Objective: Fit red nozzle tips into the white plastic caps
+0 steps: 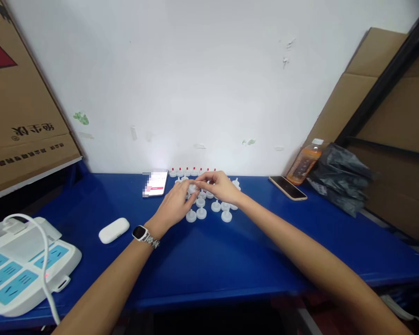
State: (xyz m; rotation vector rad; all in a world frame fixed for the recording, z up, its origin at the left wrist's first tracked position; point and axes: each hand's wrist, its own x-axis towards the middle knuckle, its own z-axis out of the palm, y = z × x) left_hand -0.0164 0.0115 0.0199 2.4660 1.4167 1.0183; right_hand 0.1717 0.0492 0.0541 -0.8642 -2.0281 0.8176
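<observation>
My left hand (174,203) is closed around a white nozzle cap (192,189), partly covered by the fingers. Thumb and forefinger of my right hand (220,187) are pinched together at the top of that same cap; whatever is between these fingertips is too small to make out. Around and below both hands, several loose white nozzle caps (226,216) stand on the blue table, spouts up. Behind them, along the wall, runs a row of similar white caps with red tips (172,172), partly hidden by my right hand.
A lit phone (156,183) lies left of the caps, near a white oval case (114,231). At the far left sits a power strip (31,270) with a cable. To the right are another phone (288,188), an orange drink bottle (303,163) and a dark plastic bag (342,179).
</observation>
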